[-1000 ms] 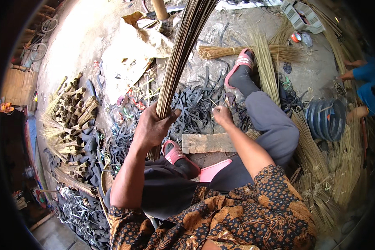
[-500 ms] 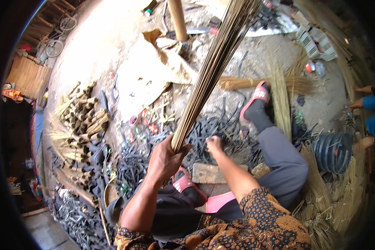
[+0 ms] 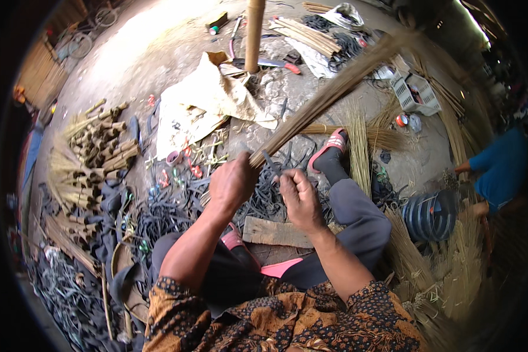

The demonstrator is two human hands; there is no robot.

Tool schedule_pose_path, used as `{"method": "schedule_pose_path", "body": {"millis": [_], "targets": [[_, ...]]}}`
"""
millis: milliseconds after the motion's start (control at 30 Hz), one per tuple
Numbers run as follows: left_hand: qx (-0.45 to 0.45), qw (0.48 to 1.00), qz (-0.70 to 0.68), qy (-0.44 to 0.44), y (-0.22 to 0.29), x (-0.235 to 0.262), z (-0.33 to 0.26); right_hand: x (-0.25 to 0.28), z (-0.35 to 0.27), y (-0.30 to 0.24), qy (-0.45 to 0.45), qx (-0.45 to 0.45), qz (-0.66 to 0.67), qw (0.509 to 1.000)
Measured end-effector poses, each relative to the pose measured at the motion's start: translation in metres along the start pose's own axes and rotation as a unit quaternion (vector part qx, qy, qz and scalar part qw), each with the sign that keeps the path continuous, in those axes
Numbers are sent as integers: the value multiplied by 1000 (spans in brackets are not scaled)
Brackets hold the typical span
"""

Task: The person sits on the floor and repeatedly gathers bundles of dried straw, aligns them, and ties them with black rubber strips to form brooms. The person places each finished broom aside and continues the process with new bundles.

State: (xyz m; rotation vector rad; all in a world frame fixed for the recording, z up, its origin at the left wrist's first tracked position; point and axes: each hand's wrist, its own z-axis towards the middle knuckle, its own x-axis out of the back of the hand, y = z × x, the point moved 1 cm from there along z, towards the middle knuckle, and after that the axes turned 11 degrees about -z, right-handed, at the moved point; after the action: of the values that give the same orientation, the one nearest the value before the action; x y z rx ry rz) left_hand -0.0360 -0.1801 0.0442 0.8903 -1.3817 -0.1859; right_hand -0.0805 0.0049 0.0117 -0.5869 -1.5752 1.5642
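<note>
My left hand is closed round the butt end of a long bundle of thin brown sticks, like broom bristles. The bundle slants up to the far right, and its spread tip is smeared by motion. My right hand is a fist just right of the left one. From it a dark rubber strip runs up to the bundle beside my left hand; whether it goes round the sticks I cannot tell. Beneath both hands lies a heap of loose black strips. A short wooden board rests between my feet.
Several short-stemmed bundles are piled at left. A wooden post stands ahead, near a knife and a pale sack. At right are a white crate, a dark coil, stick bundles and another person in blue.
The stick bundle has tipped over to the right. My right hand has come up near my left, and a dark strip now shows between it and the bundle. The view has shifted.
</note>
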Motion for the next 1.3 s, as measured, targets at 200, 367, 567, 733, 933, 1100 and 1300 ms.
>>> {"method": "schedule_pose_path", "body": {"millis": [200,367,567,733,933,1100,1300], "targets": [[-23,1000,2,19,16,-5,-19,-23,15,-41,67,0,-37,997],[-8,1000,13,9,10,-3,-27,-23,17,-44,50,-37,-81,995],[-65,997,-23,22,0,4,-30,-21,15,-51,-37,-116,-47,991],[-41,993,-108,-12,-6,25,-27,9,-19,-40,-133,-71,-105,983],[-83,879,-396,-251,9,35,-51,43,-15,-10,-60,157,-358,918],[-33,672,-461,-579,27,17,-68,39,12,-23,-142,263,-267,916],[-82,883,-375,-272,14,6,-48,41,9,-80,-135,18,-572,809]]}}
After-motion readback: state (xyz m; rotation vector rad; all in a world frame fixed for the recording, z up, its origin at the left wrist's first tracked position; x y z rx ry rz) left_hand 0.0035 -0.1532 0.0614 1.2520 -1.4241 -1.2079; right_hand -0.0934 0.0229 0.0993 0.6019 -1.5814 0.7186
